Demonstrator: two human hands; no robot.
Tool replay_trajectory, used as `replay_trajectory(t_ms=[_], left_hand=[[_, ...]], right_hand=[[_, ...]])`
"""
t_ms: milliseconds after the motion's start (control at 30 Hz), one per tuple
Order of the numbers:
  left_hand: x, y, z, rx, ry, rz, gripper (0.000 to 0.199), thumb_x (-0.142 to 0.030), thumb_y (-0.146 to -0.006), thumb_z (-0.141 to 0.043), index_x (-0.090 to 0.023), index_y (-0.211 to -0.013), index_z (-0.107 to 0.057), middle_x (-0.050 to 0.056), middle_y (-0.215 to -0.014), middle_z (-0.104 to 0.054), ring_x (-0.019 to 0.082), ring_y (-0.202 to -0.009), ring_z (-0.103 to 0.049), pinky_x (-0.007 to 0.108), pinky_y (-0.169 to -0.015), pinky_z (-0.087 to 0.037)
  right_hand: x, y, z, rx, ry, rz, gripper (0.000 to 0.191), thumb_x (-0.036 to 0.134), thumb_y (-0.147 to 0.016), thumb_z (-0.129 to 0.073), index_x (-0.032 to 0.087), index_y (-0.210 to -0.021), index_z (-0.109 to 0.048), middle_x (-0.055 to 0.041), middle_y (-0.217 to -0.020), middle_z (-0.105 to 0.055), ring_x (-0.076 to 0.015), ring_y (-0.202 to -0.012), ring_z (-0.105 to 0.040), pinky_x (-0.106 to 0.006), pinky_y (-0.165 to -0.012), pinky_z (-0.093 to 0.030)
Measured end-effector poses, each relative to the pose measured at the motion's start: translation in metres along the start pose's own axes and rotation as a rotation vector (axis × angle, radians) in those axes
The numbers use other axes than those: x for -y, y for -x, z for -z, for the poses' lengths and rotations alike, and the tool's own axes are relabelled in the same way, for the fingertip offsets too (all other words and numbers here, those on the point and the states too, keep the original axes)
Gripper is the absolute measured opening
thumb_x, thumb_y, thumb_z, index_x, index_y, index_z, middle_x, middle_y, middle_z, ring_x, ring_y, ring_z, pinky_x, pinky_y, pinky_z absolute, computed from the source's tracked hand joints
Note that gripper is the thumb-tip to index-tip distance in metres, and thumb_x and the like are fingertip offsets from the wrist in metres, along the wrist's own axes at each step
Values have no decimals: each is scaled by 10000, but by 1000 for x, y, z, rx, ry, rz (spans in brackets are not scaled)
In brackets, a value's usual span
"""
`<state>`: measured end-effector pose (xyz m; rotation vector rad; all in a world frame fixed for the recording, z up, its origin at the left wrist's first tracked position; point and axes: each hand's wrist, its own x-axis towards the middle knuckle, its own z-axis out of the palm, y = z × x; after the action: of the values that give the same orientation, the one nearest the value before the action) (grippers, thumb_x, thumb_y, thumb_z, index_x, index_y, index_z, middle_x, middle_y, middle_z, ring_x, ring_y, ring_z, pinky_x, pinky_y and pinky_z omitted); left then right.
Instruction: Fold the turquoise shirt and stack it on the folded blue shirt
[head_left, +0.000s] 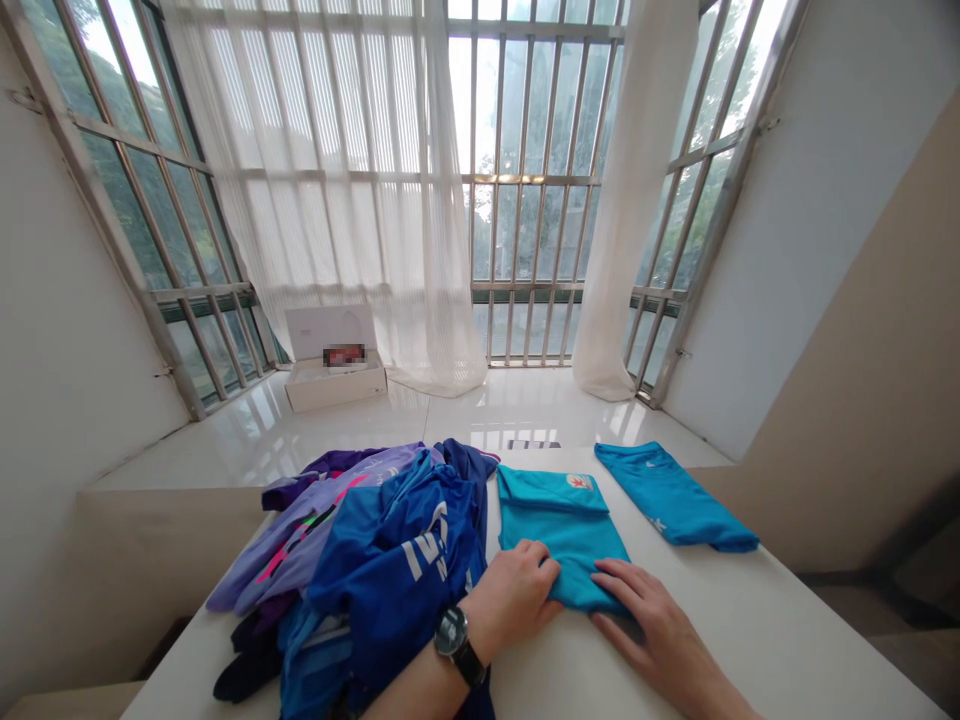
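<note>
Blue garment (679, 500) folded, center right; turquoise garment (559, 540) part-folded, lower center, under curled left hand (514, 590) (grip unclear), open right hand (654, 612); clothes pile (397, 540) lower left unfolded.

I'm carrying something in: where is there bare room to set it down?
The white table is bare right of the right hand, nearer than the blue folded garment; a narrow strip separates that from the turquoise one. The sill is bare between the curtain hems. Heaped clothes crowd the table's left.
</note>
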<state>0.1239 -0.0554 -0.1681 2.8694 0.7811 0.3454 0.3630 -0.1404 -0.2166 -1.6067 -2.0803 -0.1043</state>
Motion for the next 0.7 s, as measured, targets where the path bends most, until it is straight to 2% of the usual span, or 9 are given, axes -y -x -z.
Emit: replay_trajectory(t_ms=[167, 333, 567, 700], left_hand=[[-6, -1, 1, 16, -66, -24, 131, -261, -903, -547, -171, -979, -604, 96, -1034, -658, 259, -959, -610, 357, -778, -544], [-7, -1, 1, 12, -63, -21, 116, -227, -862, -569, -178, -963, -601, 91, -1021, -666, 261, -949, -616, 359, -775, -538], [-10, -5, -2, 34, -99, 48, 118, -162, -882, -515, -163, -973, -591, 98, -997, -672, 259, -926, -622, 352, -752, -531], [-8, -6, -2, -8, -35, 108, 172, -142, -881, -499, -178, -1021, -591, 78, -985, -677, 244, -920, -627, 344, -779, -523]], right_hand=[[4, -1, 3, -13, -33, -17, 328, 457, -858, -630, 294, -1134, -700, -83, -1232, -695, -274, -1126, -655, -432, -955, -565], [5, -1, 4, -14, -48, -29, 331, 460, -851, -635, 293, -1129, -701, -88, -1230, -693, -279, -1121, -655, -438, -957, -562], [6, -1, 5, -3, -33, -16, 343, 455, -862, -623, 279, -1149, -686, -96, -1233, -688, -276, -1125, -649, -438, -958, -560], [7, 0, 5, -31, -34, -15, 390, 444, -850, -643, 273, -1201, -657, -97, -1219, -692, -271, -1110, -658, -426, -943, -571]])
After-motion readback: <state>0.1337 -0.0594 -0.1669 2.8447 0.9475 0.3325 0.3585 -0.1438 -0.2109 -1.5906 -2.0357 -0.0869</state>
